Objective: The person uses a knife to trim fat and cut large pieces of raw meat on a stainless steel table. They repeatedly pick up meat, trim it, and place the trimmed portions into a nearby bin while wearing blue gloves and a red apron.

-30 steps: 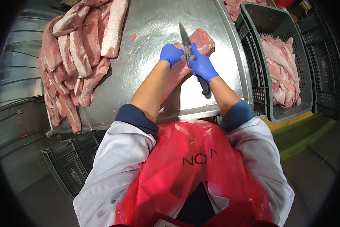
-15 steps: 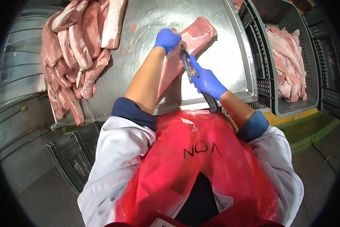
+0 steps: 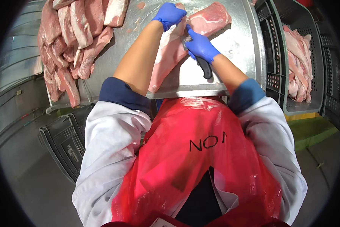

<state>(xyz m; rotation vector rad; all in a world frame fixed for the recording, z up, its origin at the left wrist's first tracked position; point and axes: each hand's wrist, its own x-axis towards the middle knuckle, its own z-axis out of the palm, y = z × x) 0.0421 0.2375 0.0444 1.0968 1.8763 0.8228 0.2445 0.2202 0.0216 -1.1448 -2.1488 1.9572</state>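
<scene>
A long piece of pink raw meat [image 3: 210, 18] with pale fat lies slantwise on the metal table in front of me. My left hand [image 3: 169, 16], in a blue glove, is closed on a pale strip [image 3: 173, 37] along the meat's left side. In my right hand [image 3: 201, 45], also gloved in blue, is a knife, its black handle [image 3: 205, 69] pointing back toward me. The blade is mostly hidden by my fingers and the meat; its visible part is against the meat just below my left hand.
Long meat pieces [image 3: 79, 24] lie heaped on the table's left. At right stands a dark crate [image 3: 282, 45] holding pale trimmings [image 3: 299, 66]. Another dark crate [image 3: 64, 147] sits low at left. The table's raised metal rim [image 3: 192, 91] runs before my red apron [image 3: 192, 132].
The whole view has shifted, so the table sits higher in the picture. My right hand has pushed the knife forward, closer to my left hand, and less of the blade shows.
</scene>
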